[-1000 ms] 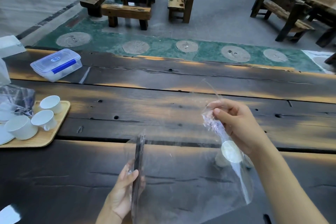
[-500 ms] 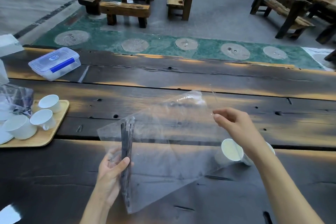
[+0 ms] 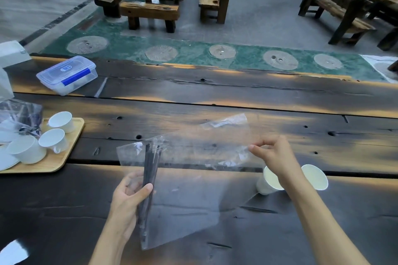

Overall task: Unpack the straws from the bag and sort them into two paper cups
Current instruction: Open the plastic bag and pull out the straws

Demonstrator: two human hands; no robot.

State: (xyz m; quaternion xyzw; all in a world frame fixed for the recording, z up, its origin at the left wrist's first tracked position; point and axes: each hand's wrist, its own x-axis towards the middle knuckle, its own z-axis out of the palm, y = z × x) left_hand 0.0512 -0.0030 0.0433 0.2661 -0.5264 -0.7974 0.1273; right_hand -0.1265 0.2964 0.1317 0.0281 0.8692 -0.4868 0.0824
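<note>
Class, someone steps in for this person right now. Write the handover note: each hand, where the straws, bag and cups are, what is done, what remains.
Left hand: gripping the bundle of dark straws through the clear plastic bag, held above the table.
Right hand: pinching the bag's far edge, stretching it out.
Two paper cups: on the table below the right forearm, tipped toward the camera; what shows of their insides is empty.
Done: bag lifted and spread.
Left: pull the straws out and divide them between the two cups. None is out yet.
</note>
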